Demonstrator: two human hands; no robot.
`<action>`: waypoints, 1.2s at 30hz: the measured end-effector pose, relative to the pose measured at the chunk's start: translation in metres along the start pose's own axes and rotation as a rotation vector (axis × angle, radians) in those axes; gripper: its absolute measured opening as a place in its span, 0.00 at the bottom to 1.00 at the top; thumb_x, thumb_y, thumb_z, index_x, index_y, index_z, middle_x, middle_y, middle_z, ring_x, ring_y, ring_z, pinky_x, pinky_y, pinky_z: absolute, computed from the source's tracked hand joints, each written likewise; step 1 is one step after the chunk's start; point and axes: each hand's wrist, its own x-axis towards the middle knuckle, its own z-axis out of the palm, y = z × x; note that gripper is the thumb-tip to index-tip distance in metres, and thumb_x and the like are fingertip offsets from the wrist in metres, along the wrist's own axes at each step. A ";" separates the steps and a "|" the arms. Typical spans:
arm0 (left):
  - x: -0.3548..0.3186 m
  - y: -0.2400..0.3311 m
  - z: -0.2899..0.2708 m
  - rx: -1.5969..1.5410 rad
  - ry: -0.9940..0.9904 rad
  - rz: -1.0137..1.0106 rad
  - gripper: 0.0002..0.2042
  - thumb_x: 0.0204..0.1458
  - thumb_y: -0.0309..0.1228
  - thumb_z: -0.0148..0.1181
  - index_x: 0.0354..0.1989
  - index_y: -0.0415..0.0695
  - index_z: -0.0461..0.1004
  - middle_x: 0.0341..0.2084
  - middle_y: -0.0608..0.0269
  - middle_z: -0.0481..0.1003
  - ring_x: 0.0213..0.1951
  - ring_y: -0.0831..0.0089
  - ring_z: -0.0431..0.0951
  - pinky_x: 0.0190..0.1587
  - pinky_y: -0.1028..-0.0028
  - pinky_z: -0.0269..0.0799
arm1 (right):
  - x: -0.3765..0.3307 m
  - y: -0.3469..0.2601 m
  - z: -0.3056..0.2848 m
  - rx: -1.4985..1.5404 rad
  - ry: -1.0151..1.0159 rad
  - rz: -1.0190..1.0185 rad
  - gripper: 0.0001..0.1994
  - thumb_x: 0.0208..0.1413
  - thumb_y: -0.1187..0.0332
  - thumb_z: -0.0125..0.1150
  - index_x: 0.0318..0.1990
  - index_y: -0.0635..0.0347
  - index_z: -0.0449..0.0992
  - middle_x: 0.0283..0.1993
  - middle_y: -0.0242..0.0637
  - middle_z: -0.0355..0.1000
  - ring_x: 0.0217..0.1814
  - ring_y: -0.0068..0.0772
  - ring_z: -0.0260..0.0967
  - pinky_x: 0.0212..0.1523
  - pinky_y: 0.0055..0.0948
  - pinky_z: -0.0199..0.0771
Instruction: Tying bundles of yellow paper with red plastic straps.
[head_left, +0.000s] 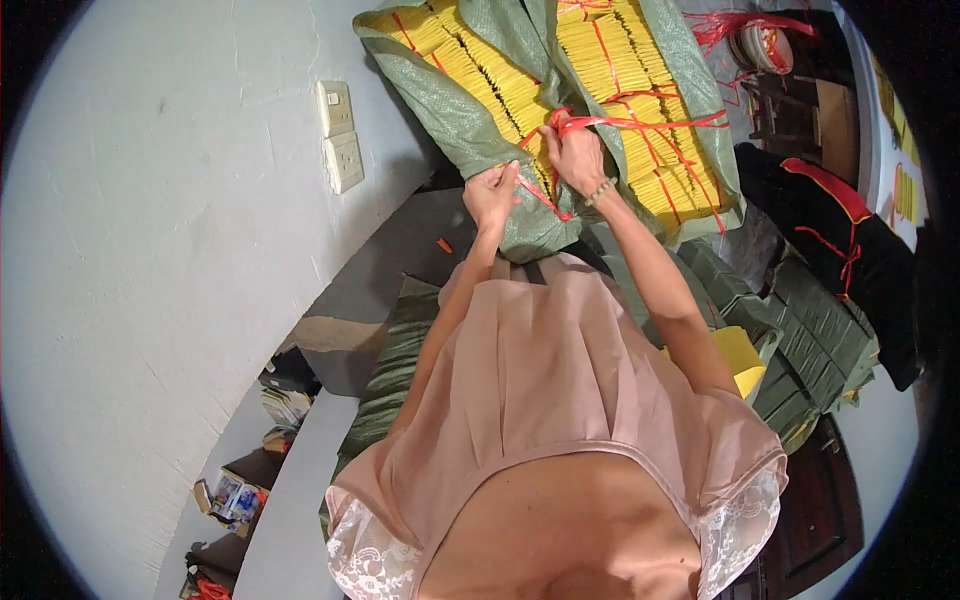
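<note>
Two green woven sacks stand open side by side, the left sack [430,105] and the right sack [712,95]. Both are packed with yellow paper bundles [600,70] bound with red strips. My left hand [490,197] pinches the near rim of the left sack, with a red plastic string [545,200] at its fingertips. Closed around the red string near the gathered sack edges is my right hand [577,160], a beaded bracelet [600,191] on its wrist. Loose string ends trail to the right across the second sack.
A pale wall with switch plates [341,137] rises at the left. Stacked green wrapped bundles [810,325] and a black cloth with red trim [835,235] lie to the right. A white bucket [762,48] stands at the far right, and a box of items [235,500] at lower left.
</note>
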 end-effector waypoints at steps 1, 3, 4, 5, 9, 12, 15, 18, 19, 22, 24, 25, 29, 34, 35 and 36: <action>-0.001 0.002 -0.005 0.119 -0.025 0.047 0.14 0.46 0.35 0.63 0.33 0.34 0.75 0.22 0.61 0.76 0.13 0.78 0.72 0.15 0.80 0.65 | -0.002 0.005 0.001 0.022 -0.033 0.042 0.12 0.52 0.63 0.54 0.29 0.63 0.64 0.19 0.54 0.66 0.23 0.57 0.66 0.22 0.46 0.66; -0.002 0.014 -0.012 0.231 -0.044 0.094 0.13 0.45 0.35 0.63 0.34 0.37 0.75 0.21 0.61 0.76 0.14 0.76 0.72 0.16 0.78 0.65 | -0.005 0.005 -0.004 0.021 -0.055 0.038 0.12 0.52 0.63 0.54 0.29 0.63 0.64 0.19 0.54 0.66 0.23 0.57 0.67 0.22 0.47 0.65; -0.003 0.023 -0.012 0.321 0.028 0.390 0.12 0.44 0.34 0.63 0.34 0.40 0.75 0.20 0.61 0.74 0.18 0.69 0.73 0.22 0.75 0.68 | -0.008 0.007 -0.006 0.015 -0.077 0.042 0.12 0.52 0.63 0.54 0.30 0.62 0.64 0.19 0.53 0.66 0.23 0.57 0.67 0.21 0.47 0.65; -0.007 0.035 -0.011 0.407 0.099 0.692 0.10 0.43 0.32 0.63 0.34 0.43 0.76 0.19 0.61 0.72 0.22 0.63 0.75 0.27 0.71 0.70 | -0.012 0.010 -0.008 0.028 -0.065 0.018 0.12 0.52 0.61 0.54 0.30 0.62 0.64 0.19 0.53 0.66 0.22 0.56 0.67 0.20 0.47 0.65; 0.007 0.053 0.009 0.651 -0.049 0.965 0.10 0.42 0.33 0.63 0.32 0.43 0.76 0.23 0.60 0.73 0.28 0.61 0.74 0.31 0.68 0.68 | -0.016 0.003 -0.008 -0.026 -0.036 0.028 0.13 0.53 0.60 0.53 0.31 0.61 0.64 0.18 0.52 0.66 0.22 0.56 0.67 0.20 0.46 0.65; 0.027 0.045 0.010 0.515 -0.220 0.804 0.09 0.43 0.34 0.62 0.30 0.42 0.76 0.23 0.58 0.73 0.28 0.62 0.75 0.30 0.68 0.68 | -0.024 -0.004 -0.015 0.003 0.029 -0.026 0.12 0.54 0.60 0.52 0.30 0.61 0.65 0.19 0.52 0.66 0.22 0.55 0.66 0.20 0.45 0.66; 0.033 0.041 0.010 0.454 -0.249 0.766 0.09 0.44 0.36 0.61 0.28 0.43 0.77 0.22 0.58 0.74 0.23 0.66 0.75 0.26 0.70 0.66 | -0.037 -0.022 -0.027 -0.039 0.063 0.032 0.12 0.54 0.60 0.51 0.30 0.61 0.66 0.20 0.51 0.67 0.22 0.54 0.67 0.21 0.45 0.66; 0.033 0.045 0.008 0.451 -0.241 0.691 0.10 0.45 0.38 0.62 0.29 0.45 0.77 0.16 0.58 0.74 0.17 0.71 0.72 0.22 0.72 0.64 | -0.053 -0.041 -0.030 -0.159 -0.024 0.170 0.14 0.55 0.60 0.49 0.27 0.62 0.69 0.20 0.51 0.68 0.21 0.54 0.67 0.21 0.45 0.67; 0.034 0.047 0.008 0.492 -0.259 0.644 0.10 0.44 0.38 0.62 0.29 0.46 0.78 0.18 0.58 0.74 0.19 0.66 0.73 0.23 0.70 0.66 | -0.058 -0.048 -0.029 -0.120 -0.036 0.181 0.15 0.55 0.60 0.48 0.25 0.63 0.69 0.20 0.52 0.67 0.20 0.54 0.67 0.22 0.45 0.66; 0.032 0.051 0.009 0.507 -0.291 0.594 0.10 0.44 0.39 0.62 0.29 0.48 0.78 0.19 0.58 0.75 0.23 0.61 0.75 0.26 0.67 0.67 | -0.065 -0.058 -0.024 -0.022 0.033 0.231 0.19 0.56 0.59 0.46 0.21 0.65 0.70 0.16 0.54 0.65 0.19 0.55 0.65 0.21 0.46 0.64; 0.031 0.054 0.010 0.528 -0.258 0.596 0.09 0.43 0.40 0.63 0.29 0.49 0.79 0.21 0.60 0.76 0.23 0.61 0.76 0.27 0.67 0.68 | -0.063 -0.066 -0.028 -0.003 -0.016 0.268 0.20 0.57 0.59 0.45 0.20 0.66 0.69 0.15 0.55 0.64 0.19 0.56 0.65 0.22 0.47 0.65; 0.031 0.054 0.012 0.524 -0.263 0.600 0.09 0.43 0.40 0.63 0.29 0.49 0.79 0.21 0.60 0.76 0.23 0.61 0.76 0.27 0.67 0.68 | -0.062 -0.072 -0.029 -0.008 -0.011 0.269 0.20 0.57 0.59 0.45 0.20 0.66 0.69 0.15 0.55 0.64 0.19 0.56 0.65 0.22 0.47 0.65; 0.031 0.048 0.020 0.516 -0.185 0.530 0.09 0.42 0.38 0.64 0.29 0.48 0.79 0.22 0.62 0.77 0.25 0.63 0.77 0.29 0.68 0.69 | -0.072 -0.086 -0.020 -0.026 -0.021 0.265 0.20 0.55 0.61 0.47 0.18 0.67 0.70 0.15 0.55 0.65 0.20 0.55 0.67 0.23 0.46 0.67; 0.036 0.039 0.017 0.501 -0.209 0.652 0.12 0.41 0.40 0.62 0.32 0.47 0.79 0.23 0.62 0.78 0.28 0.64 0.78 0.33 0.68 0.70 | -0.098 -0.077 0.007 0.020 0.001 0.211 0.19 0.55 0.61 0.47 0.19 0.67 0.69 0.14 0.55 0.64 0.19 0.56 0.66 0.21 0.48 0.66; 0.036 0.040 0.017 0.455 -0.202 0.679 0.14 0.40 0.43 0.61 0.28 0.46 0.77 0.18 0.61 0.75 0.26 0.61 0.76 0.32 0.65 0.69 | -0.099 -0.079 0.009 -0.027 -0.035 0.251 0.19 0.55 0.61 0.48 0.20 0.67 0.70 0.15 0.55 0.65 0.20 0.55 0.67 0.22 0.47 0.67; 0.032 0.050 0.020 0.459 -0.218 0.684 0.14 0.40 0.43 0.61 0.28 0.46 0.77 0.18 0.61 0.75 0.26 0.61 0.76 0.32 0.65 0.69 | -0.098 -0.082 0.010 -0.028 -0.026 0.265 0.19 0.55 0.61 0.48 0.20 0.67 0.70 0.15 0.55 0.65 0.20 0.55 0.67 0.22 0.47 0.67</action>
